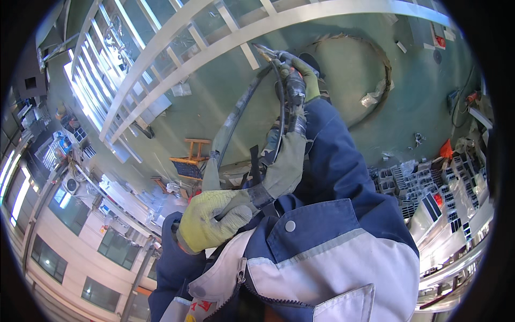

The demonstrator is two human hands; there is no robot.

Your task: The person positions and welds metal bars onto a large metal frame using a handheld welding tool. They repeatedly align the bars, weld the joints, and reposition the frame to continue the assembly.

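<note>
My right hand (307, 79), in a yellow-green glove, is stretched out and closed around a black welding torch (294, 86). The torch's metal tip (266, 52) reaches up to a white metal frame (225, 40) of long bars and cross pieces. From the torch a black hose (281, 115) runs back into a grey-green fabric sleeve (287, 161) with a black strap. My left hand (210, 221), also gloved, grips the lower end of that sleeve close to my chest. My blue and grey work jacket (322, 252) fills the lower middle.
A green floor (354, 70) lies beyond the frame, with a curved metal strip (383, 64) and plastic scraps on it. Stacks of metal profiles (429, 188) sit at the right. A small wooden stand (193, 153) is at the centre left, with windows and shelving further left.
</note>
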